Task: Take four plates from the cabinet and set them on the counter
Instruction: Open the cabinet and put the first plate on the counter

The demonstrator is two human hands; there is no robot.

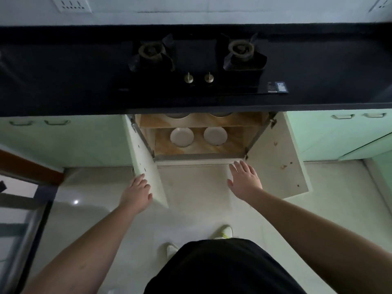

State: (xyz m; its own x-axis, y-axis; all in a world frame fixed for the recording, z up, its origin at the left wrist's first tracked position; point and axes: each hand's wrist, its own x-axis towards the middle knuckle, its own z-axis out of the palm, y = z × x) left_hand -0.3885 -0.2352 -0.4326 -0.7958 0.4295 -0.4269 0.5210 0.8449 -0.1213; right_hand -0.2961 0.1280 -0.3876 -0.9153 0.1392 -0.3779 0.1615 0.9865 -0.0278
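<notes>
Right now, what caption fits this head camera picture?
Both cabinet doors open, left hand on the left door, right hand reaching toward two plates inside.

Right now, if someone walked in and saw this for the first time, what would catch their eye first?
Probably the open cabinet below the dark counter, with two pale plates side by side on its lower shelf. Next, the left hand on the edge of the left door and the right hand, open, in front of the cabinet. Above sits a two-burner gas stove.
</notes>
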